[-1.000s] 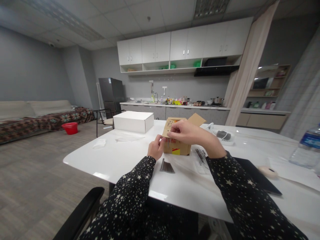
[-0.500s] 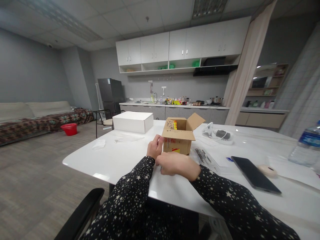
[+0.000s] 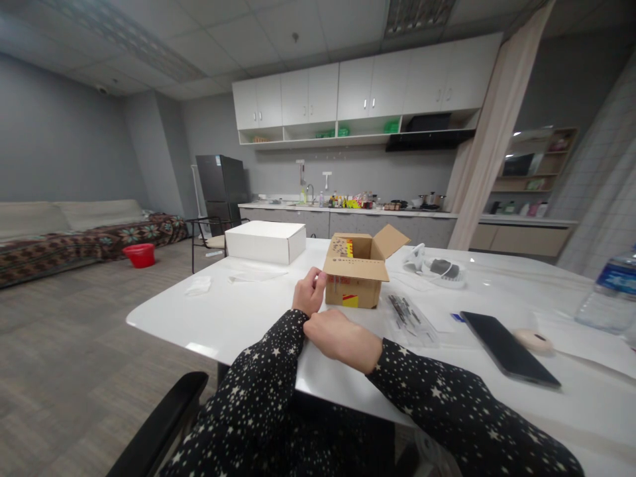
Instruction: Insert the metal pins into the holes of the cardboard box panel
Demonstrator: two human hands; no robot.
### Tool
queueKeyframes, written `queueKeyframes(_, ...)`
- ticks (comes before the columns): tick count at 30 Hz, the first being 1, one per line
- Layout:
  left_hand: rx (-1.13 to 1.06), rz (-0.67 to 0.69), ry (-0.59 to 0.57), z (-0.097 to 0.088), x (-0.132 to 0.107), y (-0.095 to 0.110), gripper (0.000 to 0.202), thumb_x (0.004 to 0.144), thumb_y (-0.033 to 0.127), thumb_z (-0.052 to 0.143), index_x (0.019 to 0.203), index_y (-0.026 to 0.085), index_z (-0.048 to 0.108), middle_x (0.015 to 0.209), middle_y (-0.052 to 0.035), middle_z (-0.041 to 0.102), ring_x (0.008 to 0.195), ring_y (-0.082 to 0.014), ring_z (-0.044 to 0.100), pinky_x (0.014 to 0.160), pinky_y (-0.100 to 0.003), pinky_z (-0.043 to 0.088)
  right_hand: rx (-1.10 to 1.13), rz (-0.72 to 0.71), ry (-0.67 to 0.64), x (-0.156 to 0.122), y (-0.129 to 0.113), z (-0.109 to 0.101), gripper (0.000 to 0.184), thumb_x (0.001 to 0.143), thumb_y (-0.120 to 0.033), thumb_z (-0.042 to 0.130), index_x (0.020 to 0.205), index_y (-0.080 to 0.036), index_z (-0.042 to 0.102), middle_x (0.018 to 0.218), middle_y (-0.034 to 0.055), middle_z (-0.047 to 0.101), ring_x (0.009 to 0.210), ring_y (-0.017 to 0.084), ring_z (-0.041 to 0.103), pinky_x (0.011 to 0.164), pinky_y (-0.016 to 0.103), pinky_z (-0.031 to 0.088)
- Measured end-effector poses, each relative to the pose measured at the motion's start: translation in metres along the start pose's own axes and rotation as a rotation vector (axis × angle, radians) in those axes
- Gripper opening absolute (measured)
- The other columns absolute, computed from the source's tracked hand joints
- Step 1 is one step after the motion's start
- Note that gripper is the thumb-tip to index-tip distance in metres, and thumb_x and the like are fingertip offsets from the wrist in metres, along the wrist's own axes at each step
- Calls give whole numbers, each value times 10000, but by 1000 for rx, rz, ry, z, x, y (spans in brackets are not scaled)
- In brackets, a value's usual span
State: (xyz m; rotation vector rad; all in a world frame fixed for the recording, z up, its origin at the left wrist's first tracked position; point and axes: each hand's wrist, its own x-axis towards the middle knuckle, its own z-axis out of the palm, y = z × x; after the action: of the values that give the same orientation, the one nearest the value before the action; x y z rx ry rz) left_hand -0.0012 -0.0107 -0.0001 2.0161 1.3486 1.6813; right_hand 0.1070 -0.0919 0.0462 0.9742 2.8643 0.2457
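Observation:
A small brown cardboard box stands in front of me with its flaps up and out, and a red-and-yellow label on its front. At its left front corner, my left hand is closed, with curled fingers gripping the box's edge. My right hand is closed near my left wrist and cuff, below the box's front. Its fingertips are tucked out of sight, so what they hold, if anything, is hidden. Just right of the box lies a clear plastic pack of slim metal-looking pieces.
A white box sits at the back left of the white table, near crumpled clear plastic. To the right are a white device with a cable, a black phone, a pale rounded object and a water bottle.
My right hand has drawn back a little toward me and to the left, uncovering more of the box's front label. My left hand stays at the box's corner.

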Motion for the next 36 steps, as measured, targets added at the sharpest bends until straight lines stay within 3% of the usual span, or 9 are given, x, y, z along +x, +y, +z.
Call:
queueKeyframes(9,10,-4,0,-1,0,1,351,935,519,354,767,224,443,470,79,364,442,-106,330,504,-235,235,-10,-61,60,-2,1,2,251,908,-38,481,893,-94,726,811,128,722,614,203,620,548,291,434)
queueKeyframes(19,-20,9,9,-1,-1,-1,327,937,491,380,762,222,439,470,80,368,442,-102,320,497,-232,235,-53,-57,58,-2,-1,4,275,894,-10,470,895,-107,728,820,133,722,665,221,670,588,313,498)
queueKeyframes(24,-13,12,-2,-1,-1,-1,329,936,493,374,763,220,440,476,78,370,454,-103,320,508,-234,239,-47,-122,87,-3,3,6,248,875,-21,484,827,-118,707,801,109,724,632,199,644,529,281,451)
queueKeyframes(32,-18,6,3,-2,-2,-2,320,927,484,377,768,218,455,462,83,360,439,-98,313,493,-236,224,181,-113,-41,-12,7,-27,143,810,-95,560,796,-179,673,732,34,668,512,120,479,460,260,323)
queueKeyframes(36,-40,-2,-33,-4,-4,-2,316,924,469,393,760,209,470,461,74,377,436,-93,333,478,-238,233,369,-173,-47,-13,18,-41,121,795,-86,542,773,-179,616,712,16,611,576,125,496,518,261,363)
